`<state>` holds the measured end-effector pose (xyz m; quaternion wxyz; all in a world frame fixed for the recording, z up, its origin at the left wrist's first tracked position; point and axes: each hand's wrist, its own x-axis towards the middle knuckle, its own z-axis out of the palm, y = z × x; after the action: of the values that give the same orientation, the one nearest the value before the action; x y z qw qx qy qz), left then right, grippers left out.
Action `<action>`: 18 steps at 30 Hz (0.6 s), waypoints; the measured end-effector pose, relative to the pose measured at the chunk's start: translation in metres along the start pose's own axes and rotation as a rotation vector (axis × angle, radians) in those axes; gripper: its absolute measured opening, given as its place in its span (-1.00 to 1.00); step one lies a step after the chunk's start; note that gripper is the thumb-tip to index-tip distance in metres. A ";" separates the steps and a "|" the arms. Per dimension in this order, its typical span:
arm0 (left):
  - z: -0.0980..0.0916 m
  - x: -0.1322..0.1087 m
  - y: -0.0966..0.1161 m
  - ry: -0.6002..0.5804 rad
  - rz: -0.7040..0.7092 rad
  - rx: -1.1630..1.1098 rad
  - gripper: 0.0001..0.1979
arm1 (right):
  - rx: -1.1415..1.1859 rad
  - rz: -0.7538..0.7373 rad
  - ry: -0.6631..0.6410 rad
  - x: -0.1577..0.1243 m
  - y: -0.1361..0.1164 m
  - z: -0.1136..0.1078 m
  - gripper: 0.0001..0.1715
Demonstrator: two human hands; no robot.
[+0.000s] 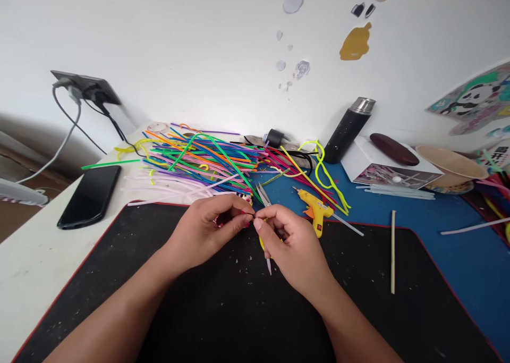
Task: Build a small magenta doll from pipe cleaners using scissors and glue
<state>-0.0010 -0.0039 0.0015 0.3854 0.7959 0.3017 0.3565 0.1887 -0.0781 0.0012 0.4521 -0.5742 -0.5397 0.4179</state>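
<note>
The small dark piece (253, 214) is over the mat (223, 310), near the middle of its back edge. It looks light, thin and bendy, so gentle fingertip pinches at its ends should do. The left hand (207, 225) and right hand (292, 241) both pinch it, thumb to finger. Scissors (264, 194) lie by the right hand.

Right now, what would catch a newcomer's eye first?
Probably the multicoloured heap of fuzzy stems, along the back of the desk by the white wall. Next come the left hand and right hand, pinching close together above the black mat, and the yellow glue gun beyond the right hand.
</note>
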 end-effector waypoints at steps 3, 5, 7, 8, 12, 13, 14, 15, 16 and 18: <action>0.000 0.000 0.000 -0.005 0.000 -0.024 -0.91 | 0.075 0.035 -0.037 0.000 0.000 -0.001 -0.81; 0.000 0.000 0.000 -0.017 -0.010 -0.044 -0.90 | 0.112 0.055 -0.061 0.000 0.001 -0.001 -0.81; -0.001 0.000 0.000 -0.033 -0.028 -0.061 -0.89 | 0.119 0.067 -0.068 0.000 0.001 -0.002 -0.81; -0.001 0.000 0.000 -0.039 -0.038 -0.067 -0.88 | 0.113 0.069 -0.066 0.000 0.000 -0.003 -0.82; -0.002 -0.001 0.000 -0.045 -0.086 -0.077 -0.85 | 0.098 0.062 -0.059 0.000 -0.001 -0.003 -0.82; -0.002 -0.001 0.000 -0.047 -0.098 -0.078 -0.83 | 0.096 0.057 -0.056 0.000 -0.002 -0.003 -0.81; -0.002 -0.001 0.001 -0.052 -0.109 -0.080 -0.81 | 0.092 0.053 -0.052 0.000 -0.002 -0.003 -0.80; -0.002 0.000 0.001 -0.060 -0.119 -0.081 -0.81 | 0.086 0.050 -0.044 0.000 -0.003 -0.003 -0.79; -0.002 0.000 0.001 -0.068 -0.126 -0.083 -0.80 | 0.078 0.048 -0.036 0.000 -0.003 -0.003 -0.78; -0.002 0.000 0.002 -0.079 -0.135 -0.084 -0.80 | 0.056 0.047 -0.022 0.000 -0.004 -0.002 -0.77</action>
<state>-0.0027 -0.0044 0.0042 0.4531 0.7702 0.3240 0.3105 0.1902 -0.0779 0.0052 0.4523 -0.5692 -0.5190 0.4495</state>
